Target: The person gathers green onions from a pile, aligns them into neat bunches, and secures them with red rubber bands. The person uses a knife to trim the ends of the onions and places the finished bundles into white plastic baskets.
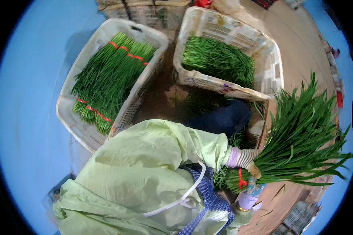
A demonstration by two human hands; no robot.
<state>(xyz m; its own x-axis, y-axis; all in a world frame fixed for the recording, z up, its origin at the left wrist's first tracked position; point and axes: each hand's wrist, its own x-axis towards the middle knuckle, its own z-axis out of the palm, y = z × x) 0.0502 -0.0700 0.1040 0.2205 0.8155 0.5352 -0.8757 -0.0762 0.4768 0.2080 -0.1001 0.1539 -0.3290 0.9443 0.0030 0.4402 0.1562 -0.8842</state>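
My left hand (251,164), in a striped knit glove with a tan thumb, is closed around a large bunch of green chive-like leaves (300,132). The leaves fan out to the right, and a red tie (241,179) circles the stem end beside the hand. Directly below the bunch is my right hand (255,186), with blue floral fabric over it and a lilac cuff. The bunch hides its fingers, so its grip cannot be made out.
A white plastic crate (63,102) at left holds red-tied bundles (106,79). Another crate (278,67) at top centre contains loose greens (220,58). Dark blue cloth (223,117) lies between the crates and my sleeve. Stacked crates (300,217) stand at lower right.
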